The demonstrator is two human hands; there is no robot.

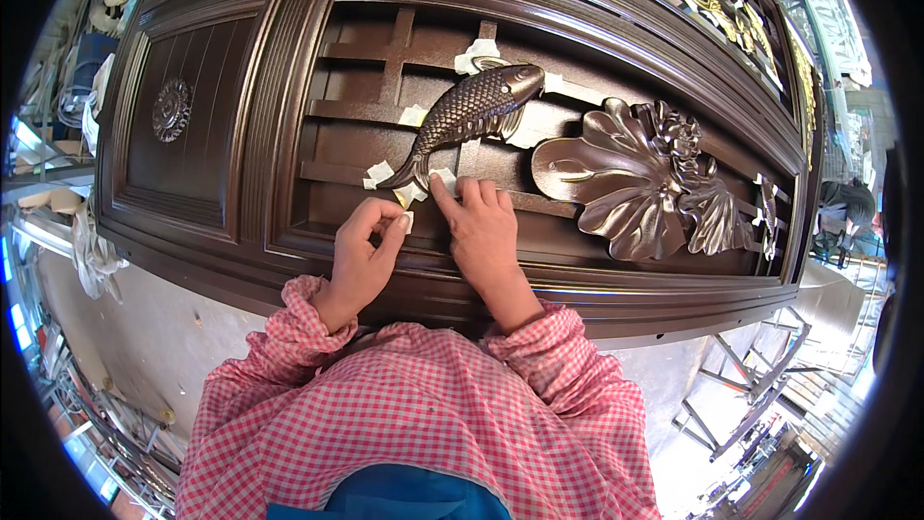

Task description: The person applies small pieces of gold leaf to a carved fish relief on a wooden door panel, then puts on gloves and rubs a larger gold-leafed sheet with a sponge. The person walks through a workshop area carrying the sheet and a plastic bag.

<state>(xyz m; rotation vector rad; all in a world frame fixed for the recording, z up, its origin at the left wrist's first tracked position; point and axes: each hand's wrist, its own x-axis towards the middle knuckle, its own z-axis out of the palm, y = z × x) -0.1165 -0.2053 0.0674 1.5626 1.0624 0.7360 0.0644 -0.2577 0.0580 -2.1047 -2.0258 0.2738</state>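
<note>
A dark brown carved fish (472, 114) lies on the slatted recess of a brown panel (289, 125), with pale pieces of masking tape (379, 173) stuck around its edges. Thumb and fingers of my left hand (368, 243) pinch a small piece of masking tape (408, 221) just below the tail. My right hand (483, 236) holds nothing. Its index finger is stretched out and presses on a piece of tape (444, 178) beside the tail fin, while the other fingers are slightly bent.
Right of the fish sits a carved leaf-and-flower relief (626, 173), and a smaller taped carving (767, 217) is near the panel's right end. A round rosette (172, 111) decorates the left section. Gold ornament (722, 10) lies beyond. A metal frame (751, 380) stands at lower right.
</note>
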